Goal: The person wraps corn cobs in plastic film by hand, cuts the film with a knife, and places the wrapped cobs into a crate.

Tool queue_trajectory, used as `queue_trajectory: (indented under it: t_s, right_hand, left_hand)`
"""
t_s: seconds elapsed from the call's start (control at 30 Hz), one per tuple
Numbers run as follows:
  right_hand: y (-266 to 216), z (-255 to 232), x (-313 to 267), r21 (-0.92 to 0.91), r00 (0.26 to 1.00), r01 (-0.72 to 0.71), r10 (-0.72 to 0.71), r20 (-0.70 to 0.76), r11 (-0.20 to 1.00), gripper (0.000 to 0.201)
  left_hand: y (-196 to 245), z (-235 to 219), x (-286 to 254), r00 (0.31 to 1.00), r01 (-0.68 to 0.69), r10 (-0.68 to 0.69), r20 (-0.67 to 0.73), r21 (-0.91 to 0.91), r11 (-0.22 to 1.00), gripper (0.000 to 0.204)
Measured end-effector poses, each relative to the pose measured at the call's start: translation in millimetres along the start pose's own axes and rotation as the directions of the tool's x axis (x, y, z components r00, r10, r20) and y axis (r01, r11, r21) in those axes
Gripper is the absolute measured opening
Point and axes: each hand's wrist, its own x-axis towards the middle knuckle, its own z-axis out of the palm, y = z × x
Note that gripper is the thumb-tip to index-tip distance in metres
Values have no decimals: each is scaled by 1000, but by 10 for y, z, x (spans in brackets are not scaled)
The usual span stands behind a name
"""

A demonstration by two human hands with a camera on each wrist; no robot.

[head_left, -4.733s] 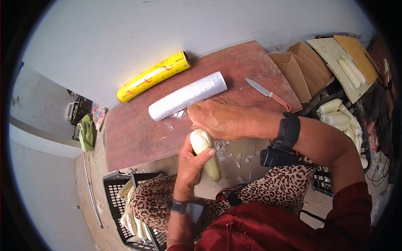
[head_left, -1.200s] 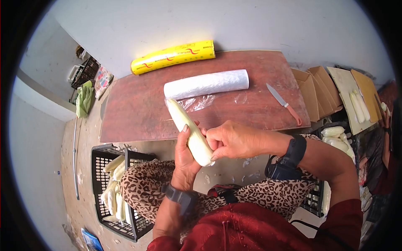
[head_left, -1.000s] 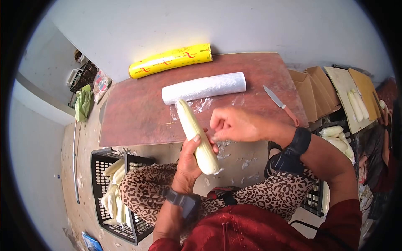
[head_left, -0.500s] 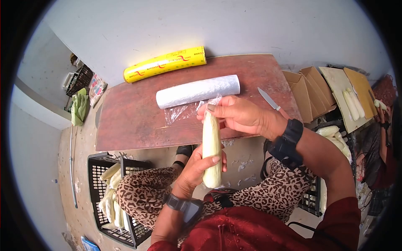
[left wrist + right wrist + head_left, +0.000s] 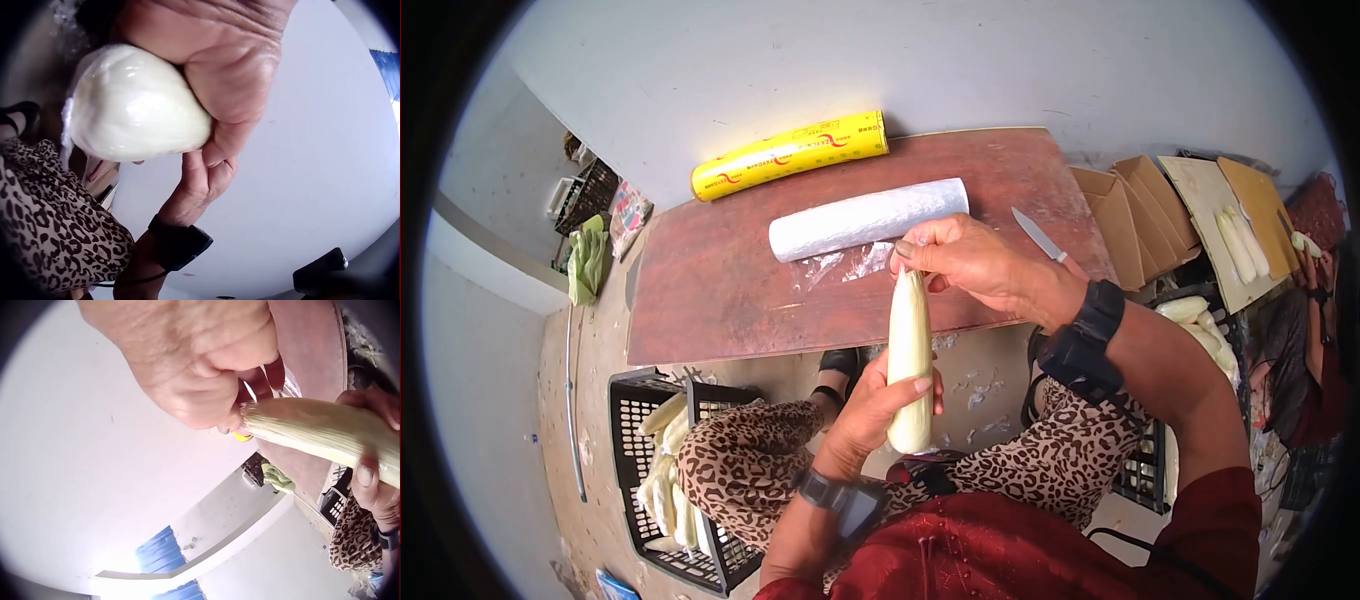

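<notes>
Honestly that film-wrapped corn cob (image 5: 908, 350) held upright over the lap looks light, stiff but slippery, so left hand (image 5: 878, 408) curled round its lower half plus right hand (image 5: 970, 265) pinching the tip seems right.

left hand (image 5: 878, 408) curled gripping, right hand (image 5: 970, 265) pinching above

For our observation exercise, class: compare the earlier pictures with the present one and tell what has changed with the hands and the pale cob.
The cob was swung from a slant to point straight away from the person. The right hand let go of its near part and now pinches its far tip; the left hand keeps gripping the lower part. The film roll, yellow box and knife lie unmoved on the board.
</notes>
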Motion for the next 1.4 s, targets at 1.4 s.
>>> queue_trajectory:
  t_s: [1.4]
  right_hand:
    - [-91,136,-73,-163,982,161,-175,-73,973,27]
  left_hand:
    - [-110,-228,105,965,-206,193,-178,-61,977,36]
